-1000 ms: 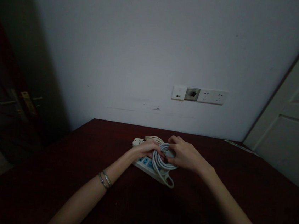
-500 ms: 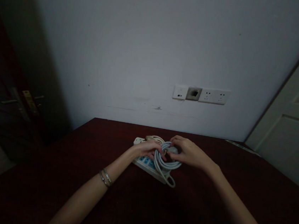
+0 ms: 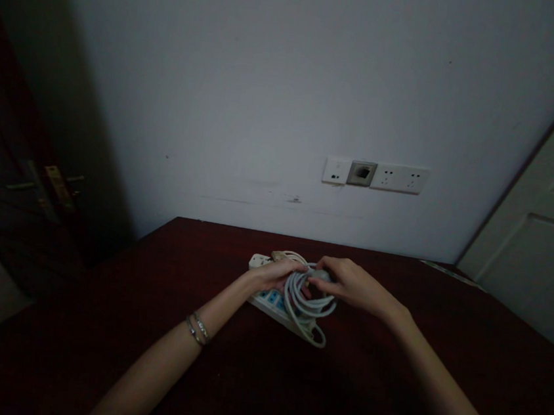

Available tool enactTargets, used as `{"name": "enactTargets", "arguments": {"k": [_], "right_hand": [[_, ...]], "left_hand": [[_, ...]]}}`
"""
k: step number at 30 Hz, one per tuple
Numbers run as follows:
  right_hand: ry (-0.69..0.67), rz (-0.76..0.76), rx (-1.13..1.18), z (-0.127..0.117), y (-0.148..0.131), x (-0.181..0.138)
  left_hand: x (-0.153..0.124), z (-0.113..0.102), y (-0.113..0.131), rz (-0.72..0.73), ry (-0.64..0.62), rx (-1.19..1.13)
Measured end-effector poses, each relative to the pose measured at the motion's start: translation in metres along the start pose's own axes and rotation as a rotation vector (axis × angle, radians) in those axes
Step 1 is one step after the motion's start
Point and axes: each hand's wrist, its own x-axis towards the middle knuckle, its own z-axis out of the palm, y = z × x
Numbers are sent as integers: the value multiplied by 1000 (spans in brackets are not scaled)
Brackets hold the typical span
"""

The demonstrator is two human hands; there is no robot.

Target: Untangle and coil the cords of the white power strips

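A white power strip [image 3: 271, 303] with blue sockets lies on the dark red table [image 3: 97, 320]. Its pale grey cord [image 3: 303, 309] is coiled in loops on top of it. My left hand [image 3: 274, 274] rests on the strip's far end with its fingers curled over the coil's left side. My right hand [image 3: 348, 284] grips the top of the coil from the right, fingers pinched around the cord and what looks like its plug. A loose loop of cord hangs off the strip's near end. Thin bracelets sit on my left wrist.
A row of wall sockets and a switch [image 3: 375, 175] is set in the white wall behind the table. A dark wooden door with a brass handle [image 3: 56, 187] stands at the left. A white door [image 3: 546, 229] is at the right.
My right hand has lowered slightly onto the coil and its fingers have closed tighter around the cord. The left hand has stayed almost still.
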Motion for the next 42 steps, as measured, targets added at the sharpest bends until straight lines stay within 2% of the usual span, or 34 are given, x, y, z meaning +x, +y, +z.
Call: {"name": "enactTargets", "arguments": {"k": [4,7,14,17,21,23,29,35,40,42], "right_hand": [[35,-88,-17,-2,-4,0],[36,-120,-32,-2,-8,0],[56,-90,10,0,-7,-1],[78,-35,109,-1,-7,-1],[112,-4,296,-9,-11,-2],[207,14,362,-16,-13,-4],[649,182,492,-52,-3,-18],[1006,110,979,-83,24,-36],[1157,131,1112,-98,40,-47],[1179,162,1162,-99,42,-49]], "left_hand": [[1,3,-2,112,108,10],[6,0,-7,134,161,-16],[10,-3,-9,140,129,-109],[5,0,-5,135,108,-124],[2,1,-4,151,2,-143],[5,-3,-9,139,-32,-151],[11,-18,-22,23,-39,-131],[1,-14,-13,58,-44,12],[-3,-13,-8,45,-81,92],[-3,-13,-8,33,-41,129]]}}
